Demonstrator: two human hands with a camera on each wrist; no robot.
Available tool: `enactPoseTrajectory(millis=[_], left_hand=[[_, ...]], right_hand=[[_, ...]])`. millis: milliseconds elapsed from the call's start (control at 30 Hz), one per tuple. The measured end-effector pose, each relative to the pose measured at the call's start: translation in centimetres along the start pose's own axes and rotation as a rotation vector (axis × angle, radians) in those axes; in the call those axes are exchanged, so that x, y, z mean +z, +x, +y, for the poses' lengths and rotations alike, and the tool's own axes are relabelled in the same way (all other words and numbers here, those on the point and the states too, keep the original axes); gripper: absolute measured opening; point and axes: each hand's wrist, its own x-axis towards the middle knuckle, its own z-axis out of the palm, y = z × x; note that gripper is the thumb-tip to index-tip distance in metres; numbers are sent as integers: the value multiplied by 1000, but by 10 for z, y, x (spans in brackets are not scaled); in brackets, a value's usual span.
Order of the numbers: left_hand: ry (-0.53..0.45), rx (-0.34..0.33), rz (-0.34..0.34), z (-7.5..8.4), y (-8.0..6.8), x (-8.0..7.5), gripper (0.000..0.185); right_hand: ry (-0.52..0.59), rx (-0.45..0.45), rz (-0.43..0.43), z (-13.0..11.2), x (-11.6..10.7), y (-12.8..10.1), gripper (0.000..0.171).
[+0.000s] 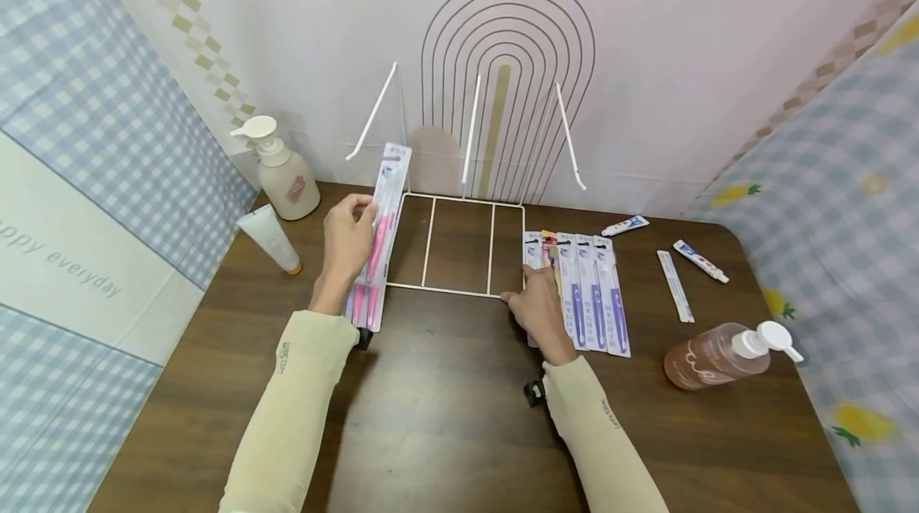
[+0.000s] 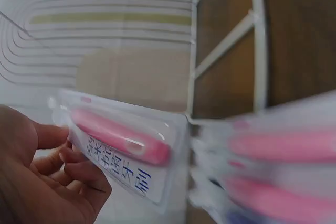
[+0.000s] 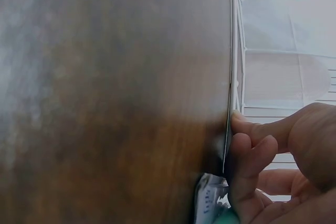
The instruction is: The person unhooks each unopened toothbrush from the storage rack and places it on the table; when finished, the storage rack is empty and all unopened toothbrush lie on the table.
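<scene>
My left hand (image 1: 349, 238) pinches a packaged toothbrush (image 2: 123, 135) with a pink handle, its backing card raised near the left hook of a white wire display rack (image 1: 459, 291). More pink packaged toothbrushes (image 1: 364, 304) lie on the table below that hand. My right hand (image 1: 542, 301) grips the front right corner of the rack's base, thumb on the wire and fingers curled beside it in the right wrist view. Purple packaged toothbrushes (image 1: 594, 297) lie in a row just right of it, some partly hidden by the hand. The rack's three prongs carry nothing.
At the left stand a cream pump bottle (image 1: 289, 182) and a white tube (image 1: 269, 238). Two small toothpaste tubes (image 1: 700, 260), a slim white packet (image 1: 675, 286) and a tilted brown pump bottle (image 1: 718, 356) are at the right. A patterned curtain (image 1: 660, 98) hangs behind the rack.
</scene>
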Motion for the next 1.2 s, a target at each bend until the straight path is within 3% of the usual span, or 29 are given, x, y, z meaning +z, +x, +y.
enactPoseTrajectory(millis=[133,333,467,600,767,1200], left_hand=[[62,-49,28,-33,-6,-11,34],[102,-115,28,-111,-6,-25,37],[153,-137,44,-141,-13,-34,36],[180,-139,76,-156,-19,-40,33],[180,-177,90,-164,-26,-46,29],[188,-244,52,-180,-22,-53,28]], right_hand=[[26,22,-10,-2,-2,-1,77],[6,-3,-12,8,2,6,78],[-1,-16,-6,11,3,8,77],[-8,-15,-8,13,4,9,78],[-11,-17,-7,14,7,9,79],[7,-4,-5,12,6,8,79]])
